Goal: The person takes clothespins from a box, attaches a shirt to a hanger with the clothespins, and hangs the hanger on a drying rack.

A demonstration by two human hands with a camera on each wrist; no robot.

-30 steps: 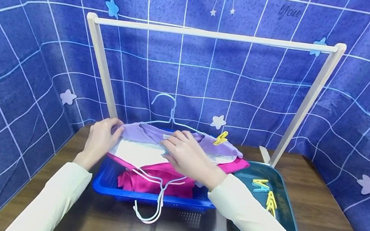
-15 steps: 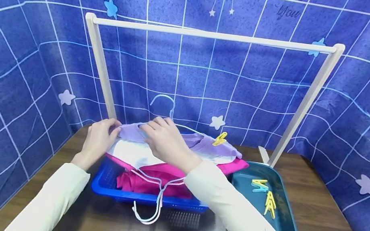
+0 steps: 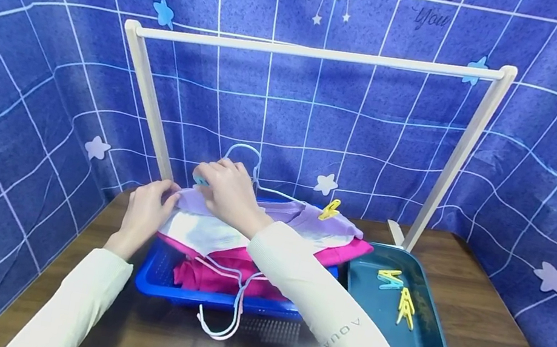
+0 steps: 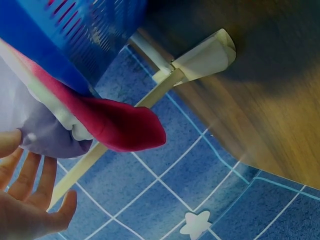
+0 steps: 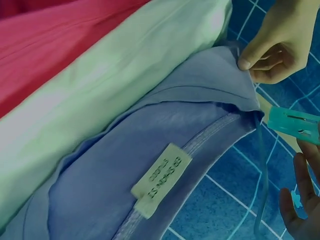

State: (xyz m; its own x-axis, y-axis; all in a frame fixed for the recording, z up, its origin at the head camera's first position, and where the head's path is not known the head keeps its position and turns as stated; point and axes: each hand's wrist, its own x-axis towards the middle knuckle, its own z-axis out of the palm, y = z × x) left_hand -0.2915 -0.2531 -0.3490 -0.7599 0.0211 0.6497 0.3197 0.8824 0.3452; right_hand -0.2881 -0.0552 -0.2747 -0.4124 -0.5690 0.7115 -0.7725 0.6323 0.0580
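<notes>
A purple, white and pink T-shirt [image 3: 304, 219] lies over the blue basket [image 3: 165, 289], a light blue hanger [image 3: 246, 147] inside its neck. My left hand [image 3: 146, 210] pinches the purple shoulder at the left; in the left wrist view the thumb and fingers meet at its edge. My right hand [image 3: 233, 196] holds a teal clothespin [image 5: 292, 124] beside the left end of the collar, close to the hanger's arm. From the right wrist view, the clothespin looks just apart from the fabric. A yellow clothespin [image 3: 330, 210] grips the right shoulder. The neck label [image 5: 162, 180] faces up.
A white rack [image 3: 320, 53] stands behind the basket. Two more hangers [image 3: 237, 305] hang over the basket's front rim, near pink cloth [image 3: 202, 277]. At the right, a dark green tray [image 3: 426, 345] holds several yellow and teal clothespins [image 3: 406, 305].
My right hand has moved left along the collar, from the middle of the neck to near the left shoulder, carrying the teal clothespin. The left hand has stayed at the shoulder.
</notes>
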